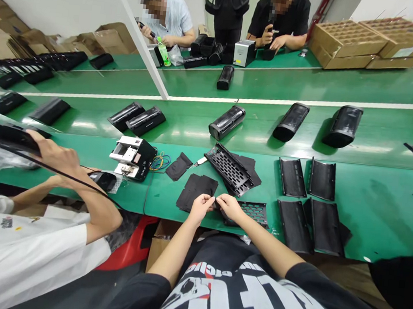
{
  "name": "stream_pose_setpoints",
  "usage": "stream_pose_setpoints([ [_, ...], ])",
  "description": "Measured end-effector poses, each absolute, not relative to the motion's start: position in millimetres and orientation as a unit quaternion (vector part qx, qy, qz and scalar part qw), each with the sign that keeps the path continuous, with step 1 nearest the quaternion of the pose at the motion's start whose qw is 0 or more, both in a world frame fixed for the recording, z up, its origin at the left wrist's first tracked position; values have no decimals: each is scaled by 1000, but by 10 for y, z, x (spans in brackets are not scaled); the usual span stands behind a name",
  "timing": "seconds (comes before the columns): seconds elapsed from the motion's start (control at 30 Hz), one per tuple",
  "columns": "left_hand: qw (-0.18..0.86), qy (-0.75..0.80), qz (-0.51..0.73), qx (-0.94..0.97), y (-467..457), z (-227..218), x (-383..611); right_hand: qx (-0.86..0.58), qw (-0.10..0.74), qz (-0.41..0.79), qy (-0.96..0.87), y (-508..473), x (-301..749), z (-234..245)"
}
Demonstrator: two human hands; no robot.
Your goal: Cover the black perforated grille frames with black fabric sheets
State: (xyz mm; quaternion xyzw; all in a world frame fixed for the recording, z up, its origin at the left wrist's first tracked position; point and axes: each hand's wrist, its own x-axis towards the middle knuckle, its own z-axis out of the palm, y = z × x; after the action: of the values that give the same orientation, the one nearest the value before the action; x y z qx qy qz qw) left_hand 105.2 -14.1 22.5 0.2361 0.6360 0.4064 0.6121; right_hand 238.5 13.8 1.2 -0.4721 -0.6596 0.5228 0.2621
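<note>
My left hand point(203, 207) and my right hand point(229, 207) are close together near the table's front edge, fingertips pinched. Something small and dark shows between them, too small to name. Just beyond my left hand lies a stack of thin black sheets point(193, 192). Under my right forearm, partly hidden, is a black perforated panel point(255, 213). Further back, more perforated black panels point(229, 169) are piled over black sheets point(251, 168). A smaller black sheet point(178, 166) lies to the left, near a white-tipped tool point(200, 161).
Curved black panels point(292, 177) lie to the right. A black-and-white machine point(132, 157) with wires stands left. Black cylindrical housings point(226, 122) sit on the green conveyor point(192, 109) beyond. Co-workers sit on both sides and opposite; cardboard trays point(344, 38) stand at the back right.
</note>
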Motion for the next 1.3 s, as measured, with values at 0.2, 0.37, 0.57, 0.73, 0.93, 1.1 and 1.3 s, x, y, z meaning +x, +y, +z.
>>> stream_pose_setpoints([
  [0.2, 616, 636, 407, 225, -106, 181, 1053, -470, 261, 614, -577, 120, 2351, -10],
  [0.37, 626, 629, 404, 221, -112, 161, 1049, -471, 261, 629, -560, 147, 2362, -69],
  [0.57, 637, 630, 383, 224, -114, 110, 1046, -456, 239, 528, -675, 158, 2379, -9],
  [0.73, 637, 626, 381, 237, -102, 88, 1022, -469, 251, 479, -699, 141, 2385, 37],
  [0.93, 614, 642, 395, 235, -94, 56, 996, -504, 302, 572, -573, 120, 2464, -46],
  [1.1, 585, 670, 398, 225, -68, 0, 916, -540, 389, 607, -434, 138, 2563, -7],
  [1.3, 533, 718, 396, 210, 49, -37, 664, -569, 538, 580, -222, 339, 2952, 58],
])
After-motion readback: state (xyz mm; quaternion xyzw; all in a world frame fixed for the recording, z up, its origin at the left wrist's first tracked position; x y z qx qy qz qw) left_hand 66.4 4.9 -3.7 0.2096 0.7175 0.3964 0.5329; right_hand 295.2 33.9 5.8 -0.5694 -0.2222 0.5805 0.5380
